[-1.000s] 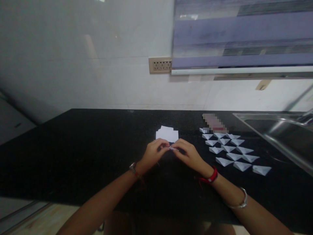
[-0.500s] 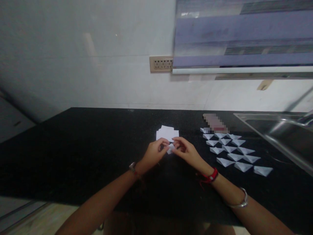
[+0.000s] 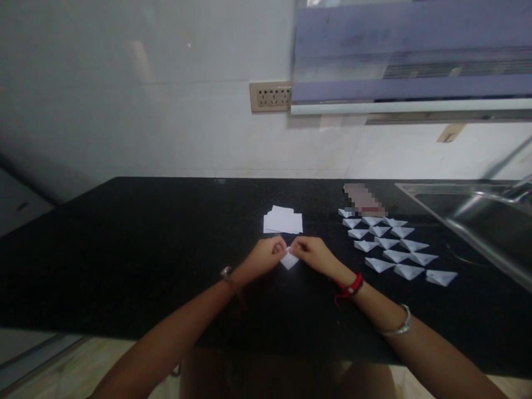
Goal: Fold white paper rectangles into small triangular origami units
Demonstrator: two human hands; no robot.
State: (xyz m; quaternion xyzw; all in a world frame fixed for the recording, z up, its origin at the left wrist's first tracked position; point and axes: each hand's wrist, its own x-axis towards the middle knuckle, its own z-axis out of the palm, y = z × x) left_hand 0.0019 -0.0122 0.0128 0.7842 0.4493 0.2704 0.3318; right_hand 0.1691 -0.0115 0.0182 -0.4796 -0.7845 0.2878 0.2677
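Note:
A small folded piece of white paper [image 3: 290,261] is pinched between my two hands over the black counter. My left hand [image 3: 268,252] grips its left side with thumb and fingers closed. On the opposite side, my right hand [image 3: 311,252] is closed on the same paper. The folded lower part comes to a point towards me; fingers cover part of its upper edges. Just beyond my hands lies a loose stack of white paper slips [image 3: 283,220]. To the right, several folded white paper pieces [image 3: 386,243] lie in uneven rows.
A pixelated pinkish flat object [image 3: 364,199] lies behind the folded pieces. At the far right a metal sink [image 3: 440,213] is set into the black counter [image 3: 145,249]. A socket strip [image 3: 271,97] is on the wall, beside a purple-and-grey blind [image 3: 407,55].
The folded paper has come slightly nearer to me and shows more of its pointed lower part. My fingers have moved off the stack's front edge. The whole view has shifted slightly.

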